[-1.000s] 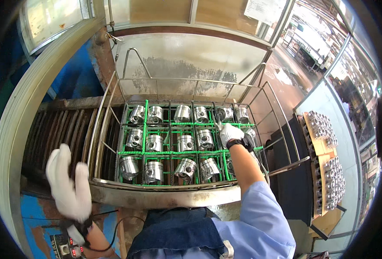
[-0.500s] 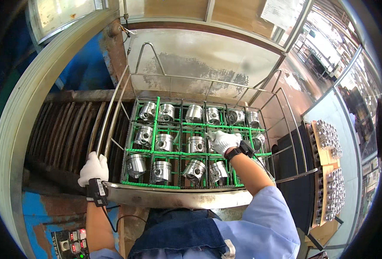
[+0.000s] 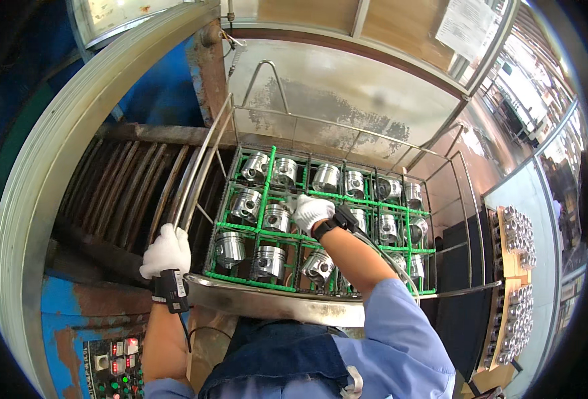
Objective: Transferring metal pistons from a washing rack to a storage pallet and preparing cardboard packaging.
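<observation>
From my end this is definitely a factory floor, some kind of engine-parts shop. I've got a wire basket (image 3: 268, 176) full of shiny pistons (image 3: 326, 178), a grimy bed of metal slats (image 3: 124, 193) beside it, chipped blue machinery (image 3: 157, 90) and a control panel (image 3: 114, 366) with lit red displays. Loads more metal parts (image 3: 516, 319) sit off to the right, near framed glazed panels (image 3: 526, 219).

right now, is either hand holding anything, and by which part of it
The left hand grips the left rail of the wire basket at its near end. Whether the right hand, over the pistons, holds anything cannot be told.
</observation>
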A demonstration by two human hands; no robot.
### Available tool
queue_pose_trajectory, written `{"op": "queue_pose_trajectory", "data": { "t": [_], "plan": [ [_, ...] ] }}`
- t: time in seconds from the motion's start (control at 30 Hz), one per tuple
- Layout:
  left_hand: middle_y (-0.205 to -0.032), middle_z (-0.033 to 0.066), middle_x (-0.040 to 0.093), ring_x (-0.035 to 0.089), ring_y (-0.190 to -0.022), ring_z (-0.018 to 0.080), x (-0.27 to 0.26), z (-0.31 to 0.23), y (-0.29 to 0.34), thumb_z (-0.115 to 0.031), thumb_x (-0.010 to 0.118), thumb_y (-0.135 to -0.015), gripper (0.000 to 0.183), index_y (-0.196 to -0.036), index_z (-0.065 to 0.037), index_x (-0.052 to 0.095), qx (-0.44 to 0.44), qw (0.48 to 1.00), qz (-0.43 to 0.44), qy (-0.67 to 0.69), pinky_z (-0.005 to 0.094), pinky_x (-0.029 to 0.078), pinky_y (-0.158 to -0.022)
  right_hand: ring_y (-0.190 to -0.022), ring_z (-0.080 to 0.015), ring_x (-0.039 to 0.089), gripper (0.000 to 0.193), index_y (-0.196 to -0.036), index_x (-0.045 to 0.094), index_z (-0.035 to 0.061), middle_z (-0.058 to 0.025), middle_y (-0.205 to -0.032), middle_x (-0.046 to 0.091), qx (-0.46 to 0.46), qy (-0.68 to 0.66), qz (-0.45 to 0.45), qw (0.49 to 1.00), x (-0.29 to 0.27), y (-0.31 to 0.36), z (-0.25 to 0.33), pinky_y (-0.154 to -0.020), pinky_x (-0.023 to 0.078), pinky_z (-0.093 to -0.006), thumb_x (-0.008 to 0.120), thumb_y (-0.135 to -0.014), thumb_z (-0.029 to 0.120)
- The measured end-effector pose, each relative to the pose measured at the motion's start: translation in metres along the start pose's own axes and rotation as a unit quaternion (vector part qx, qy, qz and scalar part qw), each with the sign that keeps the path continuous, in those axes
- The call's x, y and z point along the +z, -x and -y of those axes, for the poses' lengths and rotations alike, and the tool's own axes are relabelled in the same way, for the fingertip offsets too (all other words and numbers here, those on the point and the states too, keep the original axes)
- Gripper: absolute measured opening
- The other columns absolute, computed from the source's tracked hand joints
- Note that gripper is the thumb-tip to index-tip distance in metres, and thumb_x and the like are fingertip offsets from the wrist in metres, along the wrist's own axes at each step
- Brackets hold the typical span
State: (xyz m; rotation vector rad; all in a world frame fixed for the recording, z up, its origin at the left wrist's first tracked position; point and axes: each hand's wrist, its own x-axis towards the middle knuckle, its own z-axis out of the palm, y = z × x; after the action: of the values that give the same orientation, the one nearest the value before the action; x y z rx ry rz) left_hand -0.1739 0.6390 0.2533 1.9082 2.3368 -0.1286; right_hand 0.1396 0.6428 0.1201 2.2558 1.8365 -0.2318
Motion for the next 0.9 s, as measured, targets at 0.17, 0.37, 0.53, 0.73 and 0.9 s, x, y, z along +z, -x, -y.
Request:
{"op": "queue_pose_trajectory", "data": {
  "t": [0.17, 0.37, 0.53, 0.73, 0.9],
  "plan": [
    [-0.098, 0.013, 0.076, 0.074, -0.093, 0.0386, 0.001, -0.001, 0.002, -0.052, 0.044, -0.104, 0.039, -0.113, -0.018, 0.062, -0.015, 1.0, -0.019, -0.012, 0.0566, 0.056, -0.071, -0.095, -0.0359, 0.077, 0.029, -0.106, 0.072, 0.0094, -0.0161, -0.098, 0.078, 0.023, -0.156, 0.025, 0.987, 0.001, -0.022, 0.041, -0.077, 0.058, -0.0536, 0.056, -0.098, 0.032],
    [-0.101, 0.0128, 0.077, 0.075, -0.093, 0.0387, -0.001, -0.003, 0.001, -0.052, 0.042, -0.105, 0.038, -0.113, -0.02, 0.063, -0.02, 1.0, -0.007, -0.018, 0.0565, 0.056, -0.071, -0.085, -0.0334, 0.076, 0.026, -0.104, 0.073, 0.0137, -0.0114, -0.089, 0.077, 0.073, -0.188, -0.042, 0.979, 0.013, -0.045, 0.07, -0.074, 0.057, -0.0497, 0.058, -0.098, 0.035],
    [-0.097, 0.0128, 0.077, 0.075, -0.09, 0.0383, 0.004, 0.0, 0.002, -0.049, 0.042, -0.105, 0.037, -0.11, -0.019, 0.063, -0.011, 0.999, -0.038, -0.024, 0.0571, 0.056, -0.068, -0.091, -0.0337, 0.076, 0.035, -0.113, 0.073, 0.013, -0.0121, -0.097, 0.078, 0.034, -0.15, -0.002, 0.988, 0.017, -0.042, 0.032, -0.077, 0.057, -0.0484, 0.063, -0.095, 0.042],
    [-0.098, 0.0146, 0.076, 0.074, -0.09, 0.0407, 0.007, 0.004, -0.003, -0.049, 0.044, -0.104, 0.037, -0.115, -0.02, 0.062, 0.017, 0.999, -0.047, -0.004, 0.0598, 0.055, -0.069, -0.105, -0.0417, 0.072, 0.049, -0.121, 0.065, 0.0106, -0.0202, -0.112, 0.075, 0.14, -0.267, -0.027, 0.953, 0.005, -0.012, -0.045, -0.092, 0.055, -0.0485, 0.045, -0.106, 0.052],
    [-0.103, 0.014, 0.076, 0.074, -0.095, 0.0403, 0.007, 0.003, -0.003, -0.053, 0.048, -0.103, 0.042, -0.129, -0.022, 0.061, -0.013, 1.0, -0.026, -0.011, 0.062, 0.055, -0.073, -0.1, -0.0333, 0.072, 0.032, -0.125, 0.068, 0.0187, -0.0122, -0.104, 0.074, 0.112, -0.208, -0.008, 0.972, 0.035, 0.038, -0.163, -0.091, 0.057, -0.0415, 0.058, -0.101, 0.036]
  ]
}}
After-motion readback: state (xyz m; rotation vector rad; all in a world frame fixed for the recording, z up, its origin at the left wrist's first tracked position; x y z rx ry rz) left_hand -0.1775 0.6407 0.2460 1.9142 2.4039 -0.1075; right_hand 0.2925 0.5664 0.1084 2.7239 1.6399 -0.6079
